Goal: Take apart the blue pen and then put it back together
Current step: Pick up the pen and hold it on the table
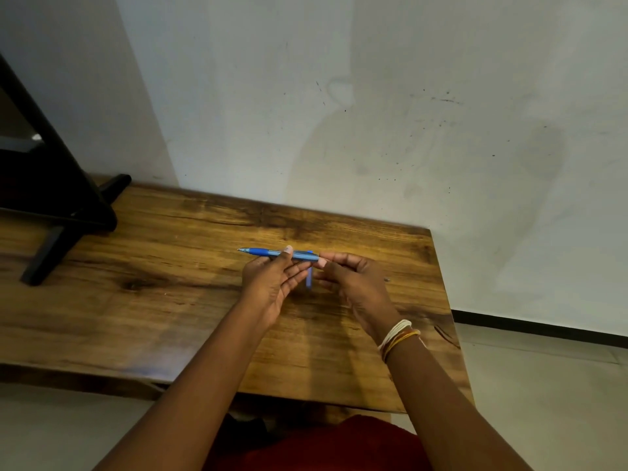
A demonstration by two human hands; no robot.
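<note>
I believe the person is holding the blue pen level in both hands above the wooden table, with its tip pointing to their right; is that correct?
Not quite: the head view shows the tip of the blue pen pointing to the person's left. The rest stands: the left hand and right hand hold it roughly level above the wooden table.

- Surface (170, 300): wood, visible grain, dark knots, slight sheen.
- Blue pen (272, 253): translucent glossy plastic barrel.
- Wall (373, 96): matt paint, scuffed.
- Wrist bands (399, 336): thread.
</note>
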